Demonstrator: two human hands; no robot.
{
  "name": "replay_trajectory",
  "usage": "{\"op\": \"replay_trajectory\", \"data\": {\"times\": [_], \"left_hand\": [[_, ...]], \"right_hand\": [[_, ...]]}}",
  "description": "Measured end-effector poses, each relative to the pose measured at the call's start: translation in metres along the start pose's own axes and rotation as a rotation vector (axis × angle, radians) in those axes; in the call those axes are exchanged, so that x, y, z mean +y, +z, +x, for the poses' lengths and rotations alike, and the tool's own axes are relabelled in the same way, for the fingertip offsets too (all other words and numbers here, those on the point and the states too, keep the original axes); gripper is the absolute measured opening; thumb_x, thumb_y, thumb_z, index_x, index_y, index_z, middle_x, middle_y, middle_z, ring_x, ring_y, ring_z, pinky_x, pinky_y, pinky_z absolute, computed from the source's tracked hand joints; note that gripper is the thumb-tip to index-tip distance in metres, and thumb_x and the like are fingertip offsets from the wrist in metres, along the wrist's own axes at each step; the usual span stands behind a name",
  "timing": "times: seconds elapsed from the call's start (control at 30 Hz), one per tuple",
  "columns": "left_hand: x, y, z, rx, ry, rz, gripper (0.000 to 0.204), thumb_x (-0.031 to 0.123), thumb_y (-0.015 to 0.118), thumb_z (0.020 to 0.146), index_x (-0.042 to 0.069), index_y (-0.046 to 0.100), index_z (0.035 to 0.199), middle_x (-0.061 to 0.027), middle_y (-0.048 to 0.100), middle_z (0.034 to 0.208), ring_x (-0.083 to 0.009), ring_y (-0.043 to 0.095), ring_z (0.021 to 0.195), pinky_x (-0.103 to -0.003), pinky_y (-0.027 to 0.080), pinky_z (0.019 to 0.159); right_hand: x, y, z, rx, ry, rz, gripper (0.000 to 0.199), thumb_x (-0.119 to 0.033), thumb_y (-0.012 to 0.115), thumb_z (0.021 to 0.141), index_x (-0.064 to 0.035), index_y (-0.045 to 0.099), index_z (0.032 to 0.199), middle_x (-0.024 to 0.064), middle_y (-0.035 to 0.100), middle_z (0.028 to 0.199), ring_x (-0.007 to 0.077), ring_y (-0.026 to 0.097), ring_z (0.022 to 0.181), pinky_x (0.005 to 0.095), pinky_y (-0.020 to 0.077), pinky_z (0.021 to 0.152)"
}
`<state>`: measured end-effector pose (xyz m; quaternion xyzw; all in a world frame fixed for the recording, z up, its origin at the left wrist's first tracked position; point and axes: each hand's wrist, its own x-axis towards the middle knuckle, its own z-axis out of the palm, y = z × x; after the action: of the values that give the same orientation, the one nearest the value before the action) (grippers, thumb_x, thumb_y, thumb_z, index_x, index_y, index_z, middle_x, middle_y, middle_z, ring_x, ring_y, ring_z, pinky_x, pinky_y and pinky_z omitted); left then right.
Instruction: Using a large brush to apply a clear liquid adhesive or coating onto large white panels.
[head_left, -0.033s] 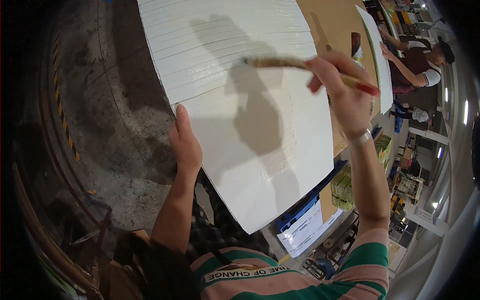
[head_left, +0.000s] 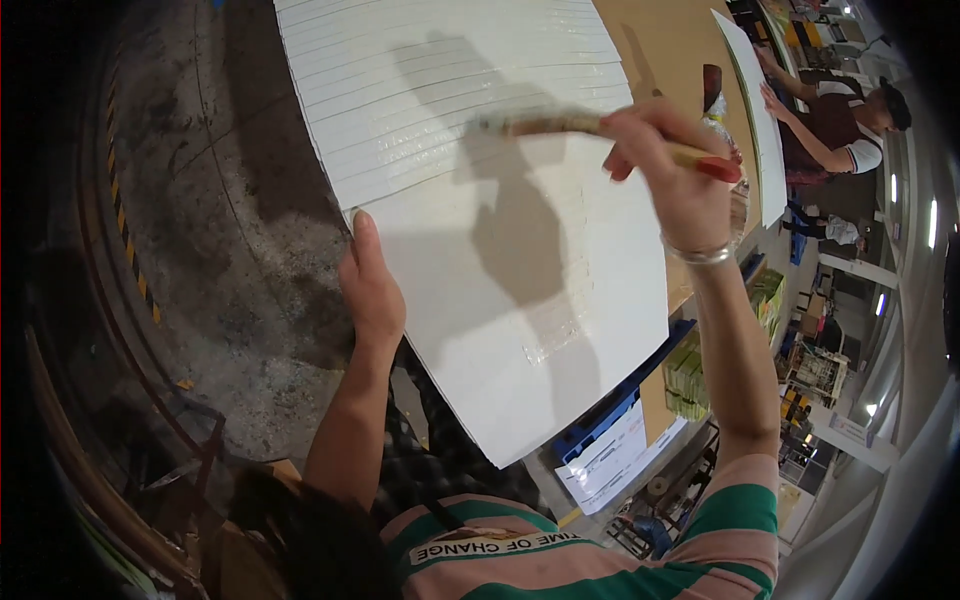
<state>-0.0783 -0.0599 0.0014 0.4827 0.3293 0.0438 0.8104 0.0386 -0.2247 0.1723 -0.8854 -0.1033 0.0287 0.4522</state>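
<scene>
my right hand (head_left: 685, 190) grips a red-ended brush (head_left: 560, 123); its blurred bristle end is over fanned white sheets (head_left: 420, 210), contact uncertain. my left hand (head_left: 375, 290) holds their left edge, thumb on top. i seem to be mid-brushing something wet; another stroke would call for steady overlaps.

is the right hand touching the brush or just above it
Touching. The head view shows the right hand wrapped around the brush, which sticks out on both sides of the grip.
</scene>
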Motion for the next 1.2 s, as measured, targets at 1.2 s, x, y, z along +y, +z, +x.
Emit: {"op": "replay_trajectory", "data": {"times": [1.2], "left_hand": [[0.007,-0.014,-0.002,0.036,-0.05,0.071,0.058,0.041,0.032,0.098,-0.01,0.043,0.124,-0.0186,0.052,0.119,-0.0234,0.052,0.106,-0.032,0.04,0.092]], "right_hand": [[0.006,-0.035,0.051,-0.322,0.179,-0.166,0.021,-0.016,0.06,0.078,0.0028,0.058,0.069,0.0069,0.061,0.06,0.0112,0.06,0.055,0.0237,0.046,0.052]]}}
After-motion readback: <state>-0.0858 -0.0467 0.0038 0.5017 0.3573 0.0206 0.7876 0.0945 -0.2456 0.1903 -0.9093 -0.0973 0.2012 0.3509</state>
